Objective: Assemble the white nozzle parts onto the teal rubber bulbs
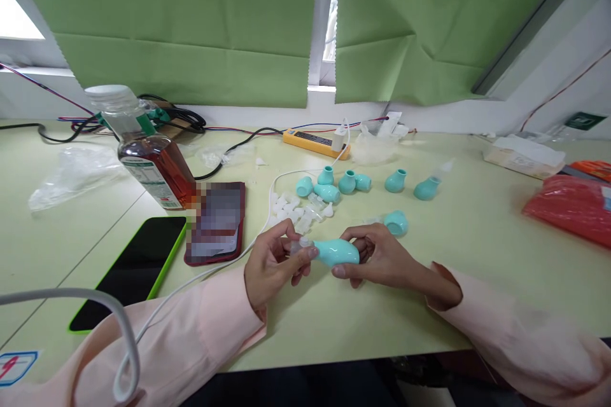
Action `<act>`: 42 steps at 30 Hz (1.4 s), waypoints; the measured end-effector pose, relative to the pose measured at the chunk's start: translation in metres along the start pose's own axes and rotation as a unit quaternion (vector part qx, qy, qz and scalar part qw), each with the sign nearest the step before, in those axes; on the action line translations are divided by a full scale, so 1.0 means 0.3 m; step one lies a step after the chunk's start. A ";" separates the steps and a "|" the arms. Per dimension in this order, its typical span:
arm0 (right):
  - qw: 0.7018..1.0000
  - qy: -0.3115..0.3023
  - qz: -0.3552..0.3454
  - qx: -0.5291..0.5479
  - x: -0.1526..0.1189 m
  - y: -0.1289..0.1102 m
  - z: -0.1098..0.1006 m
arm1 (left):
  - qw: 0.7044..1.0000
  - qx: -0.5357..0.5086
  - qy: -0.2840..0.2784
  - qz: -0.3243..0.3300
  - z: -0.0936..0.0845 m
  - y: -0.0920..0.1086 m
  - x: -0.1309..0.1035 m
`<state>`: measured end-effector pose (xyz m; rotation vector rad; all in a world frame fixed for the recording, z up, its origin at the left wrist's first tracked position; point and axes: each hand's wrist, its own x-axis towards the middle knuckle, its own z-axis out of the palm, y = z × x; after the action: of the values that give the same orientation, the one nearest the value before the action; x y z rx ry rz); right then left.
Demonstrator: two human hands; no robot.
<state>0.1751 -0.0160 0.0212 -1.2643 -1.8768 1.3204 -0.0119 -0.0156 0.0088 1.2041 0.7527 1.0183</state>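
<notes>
My right hand [377, 259] grips the rounded end of a glossy teal squeeze bulb [337, 252], held sideways just above the table. At the bulb's narrow neck, my left hand [280, 261] pinches a small translucent plastic nozzle [302, 243]. The fingers partly cover the nozzle, so I cannot tell how far it sits in the neck. Just beyond my right hand lies another teal bulb [396, 223] on its side, with a clear piece by it. Farther back are several loose teal bulbs [326, 192] and a pile of translucent white plastic parts [290, 208].
A teal bulb with a clear tip [427, 188] stands at the right. On the left are a green-edged phone [143, 261], a red-cased phone [214, 222] and a bottle of amber liquid [155, 165]. A white cable [260, 232] runs from the yellow power strip [312, 143].
</notes>
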 end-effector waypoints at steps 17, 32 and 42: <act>0.934 0.249 -0.180 -0.181 0.044 0.036 -0.066 | 0.993 -0.048 0.103 0.021 -0.014 0.047 0.029; 0.930 0.222 -0.127 -0.263 0.142 0.077 -0.058 | 0.996 -0.034 -0.039 -0.073 0.002 0.022 -0.008; 0.992 0.016 -0.108 0.061 0.022 -0.007 -0.070 | 0.991 0.108 -0.009 -0.076 -0.001 -0.001 -0.006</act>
<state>0.1884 -0.0012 0.0307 -0.9862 -1.8235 1.2694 -0.0127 -0.0174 0.0083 1.3182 0.9443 0.8148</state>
